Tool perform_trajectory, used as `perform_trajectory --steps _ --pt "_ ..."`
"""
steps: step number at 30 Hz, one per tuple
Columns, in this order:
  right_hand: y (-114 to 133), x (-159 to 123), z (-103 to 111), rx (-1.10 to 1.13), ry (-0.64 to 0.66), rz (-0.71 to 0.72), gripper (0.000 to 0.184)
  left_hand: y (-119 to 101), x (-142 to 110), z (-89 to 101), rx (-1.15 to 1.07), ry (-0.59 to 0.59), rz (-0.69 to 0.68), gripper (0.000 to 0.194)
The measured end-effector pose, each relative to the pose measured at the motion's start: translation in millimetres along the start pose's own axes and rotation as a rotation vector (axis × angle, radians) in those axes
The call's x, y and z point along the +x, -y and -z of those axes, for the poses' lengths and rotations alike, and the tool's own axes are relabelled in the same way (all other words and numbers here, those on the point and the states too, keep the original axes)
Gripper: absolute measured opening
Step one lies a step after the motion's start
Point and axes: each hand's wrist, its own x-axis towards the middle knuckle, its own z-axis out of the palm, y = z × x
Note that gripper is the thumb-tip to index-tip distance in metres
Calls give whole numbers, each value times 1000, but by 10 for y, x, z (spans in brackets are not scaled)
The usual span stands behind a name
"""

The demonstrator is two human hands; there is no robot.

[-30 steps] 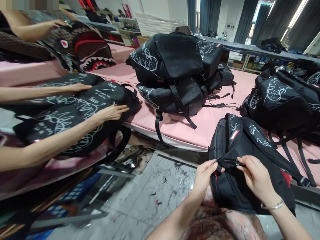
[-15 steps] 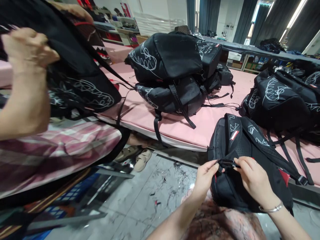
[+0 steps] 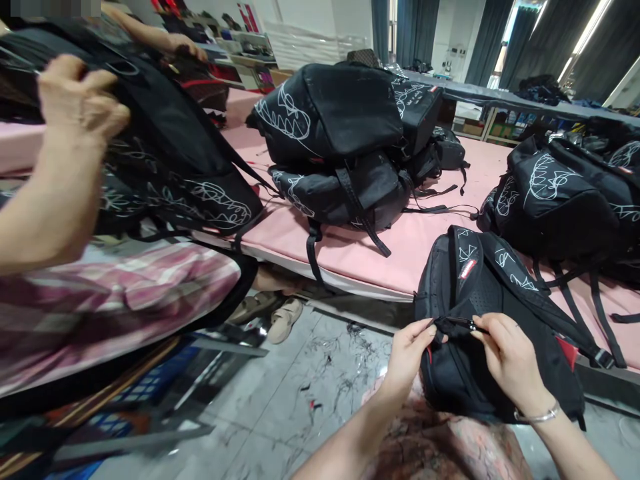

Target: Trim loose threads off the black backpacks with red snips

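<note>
A black backpack (image 3: 493,313) with white scribble print and a small red label leans against the edge of the pink table (image 3: 400,247), partly on my lap. My left hand (image 3: 407,353) pinches the left end of a short black strap or zipper pull (image 3: 455,325) at the bag's lower edge. My right hand (image 3: 510,360), with a silver bracelet on the wrist, pinches the same strap from the right. Both hands are closed on it.
A stack of black backpacks (image 3: 340,133) lies mid-table, more backpacks (image 3: 565,193) at the right. On the left a co-worker's hand (image 3: 80,100) lifts another black backpack (image 3: 170,167). Sandals (image 3: 273,313) and thread scraps lie on the grey floor.
The co-worker on the left has picked the backpack up off the table and raised it. My hands have stayed on the strap, barely shifting.
</note>
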Motion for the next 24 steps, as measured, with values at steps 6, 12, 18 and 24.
perform_trajectory --steps 6,12,18,24 --pt "50 -3 -12 -27 20 13 15 -9 -32 -12 14 -11 4 32" --pt "103 7 -82 268 -105 -299 19 72 -51 80 263 27 -137 37" --pt "2 -98 -378 405 141 -481 27 279 -122 341 889 151 -402 40" --pt "-31 -246 -488 69 420 -495 23 418 -194 608 1049 202 -323 46"
